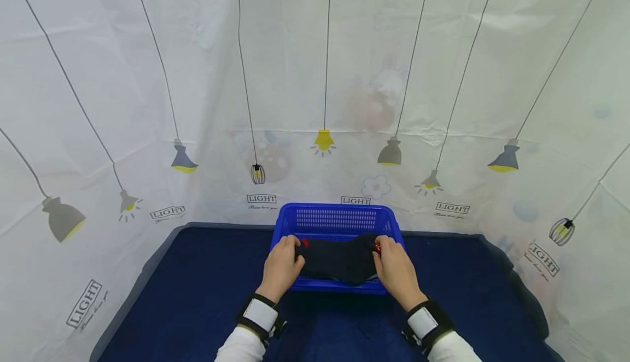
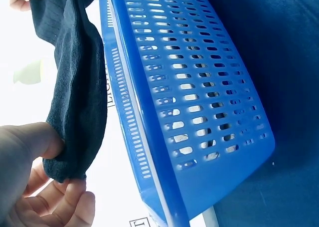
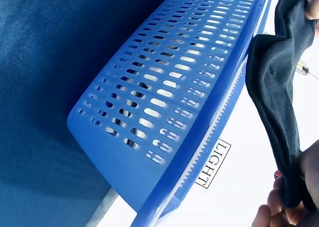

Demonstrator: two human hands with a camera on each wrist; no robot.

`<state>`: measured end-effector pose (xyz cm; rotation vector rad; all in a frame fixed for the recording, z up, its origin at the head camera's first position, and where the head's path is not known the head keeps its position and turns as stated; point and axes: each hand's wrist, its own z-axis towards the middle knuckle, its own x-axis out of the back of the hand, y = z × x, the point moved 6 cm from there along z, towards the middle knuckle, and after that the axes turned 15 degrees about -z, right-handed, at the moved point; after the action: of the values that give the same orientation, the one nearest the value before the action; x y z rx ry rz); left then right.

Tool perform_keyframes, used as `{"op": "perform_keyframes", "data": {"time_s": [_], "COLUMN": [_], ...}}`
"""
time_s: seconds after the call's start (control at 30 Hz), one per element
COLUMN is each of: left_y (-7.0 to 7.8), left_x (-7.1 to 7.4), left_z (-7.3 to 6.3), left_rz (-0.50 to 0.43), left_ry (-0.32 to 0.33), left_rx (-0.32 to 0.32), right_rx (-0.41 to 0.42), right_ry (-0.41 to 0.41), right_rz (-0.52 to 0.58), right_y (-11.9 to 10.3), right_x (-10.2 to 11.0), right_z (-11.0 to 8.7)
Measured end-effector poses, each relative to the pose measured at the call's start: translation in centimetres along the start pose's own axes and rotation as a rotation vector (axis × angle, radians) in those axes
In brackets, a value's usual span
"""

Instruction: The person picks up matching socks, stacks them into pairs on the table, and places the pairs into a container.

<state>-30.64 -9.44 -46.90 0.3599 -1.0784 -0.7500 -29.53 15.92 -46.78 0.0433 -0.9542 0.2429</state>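
A dark sock (image 1: 337,259) with small red marks near both ends is stretched sideways between the two hands, over the basket. My left hand (image 1: 281,263) pinches one end between thumb and fingers, and my right hand (image 1: 396,269) pinches the other. In the left wrist view the sock (image 2: 79,92) hangs in a lengthwise fold, its ribbed part toward the far hand. Beneath it stands a blue plastic basket (image 1: 339,284) with slotted walls, its middle partly hidden by the sock.
The basket stands on a dark blue cloth-covered table (image 1: 206,285), close to the back edge. White sheeting (image 1: 305,50) printed with hanging lamps surrounds the table at the back and sides. Pale and grey patches show through the basket's slots (image 2: 189,97).
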Motion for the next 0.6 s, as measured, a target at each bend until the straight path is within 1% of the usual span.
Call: {"op": "perform_keyframes", "data": {"time_s": [0.2,0.37,0.5,0.6], "left_y": [-0.1,-0.1,-0.2,-0.1], "left_x": [-0.3,-0.7,-1.1,-1.3], "left_z": [0.7,1.1,1.3,1.5], "left_rz": [-0.006,0.007,0.004,0.002], "left_ry": [-0.012,-0.021,-0.038,-0.039], "left_rx": [0.008,-0.002,-0.001,-0.013], "right_rx": [-0.004,-0.006,-0.017,-0.022], "right_ry": [-0.015,-0.028,-0.055,-0.071], "right_rz": [0.003,-0.001,-0.009,-0.016], "right_y": [0.2,0.3,0.4,0.6], "right_x": [-0.3,-0.5,-0.9,-1.3], "right_z": [0.5,1.1,1.3,1.3]}}
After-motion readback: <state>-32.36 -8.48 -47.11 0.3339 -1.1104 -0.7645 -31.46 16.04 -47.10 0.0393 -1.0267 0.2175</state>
